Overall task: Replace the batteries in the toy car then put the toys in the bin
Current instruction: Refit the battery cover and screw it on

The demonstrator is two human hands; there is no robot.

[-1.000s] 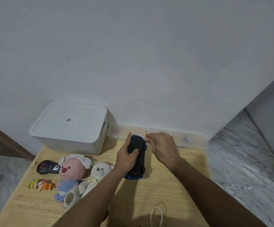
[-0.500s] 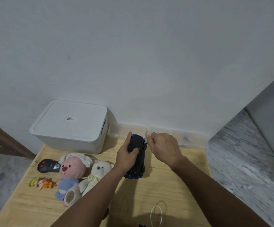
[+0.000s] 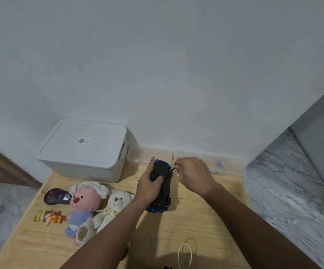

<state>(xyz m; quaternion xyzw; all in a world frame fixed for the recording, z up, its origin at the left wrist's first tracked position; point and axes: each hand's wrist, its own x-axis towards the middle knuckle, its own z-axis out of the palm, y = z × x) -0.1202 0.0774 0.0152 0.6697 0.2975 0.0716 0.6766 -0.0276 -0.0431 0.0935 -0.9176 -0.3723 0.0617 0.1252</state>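
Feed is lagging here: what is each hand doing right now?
Left hand: closed around the upside-down toy car.
Right hand: pinched shut on a thin dark tool at the car's underside.

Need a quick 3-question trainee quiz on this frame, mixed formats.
1. True or false: the bin has its lid on.
2. Which hand grips the car? A) left B) right C) neither
3. Fill in: the pink plush lies beside a white ____.

Key
1. True; the lid sits closed on top.
2. A; the left hand wraps the upturned car, while the right hand pinches a thin dark tool at its far end.
3. Bear, on the table next to the plush.
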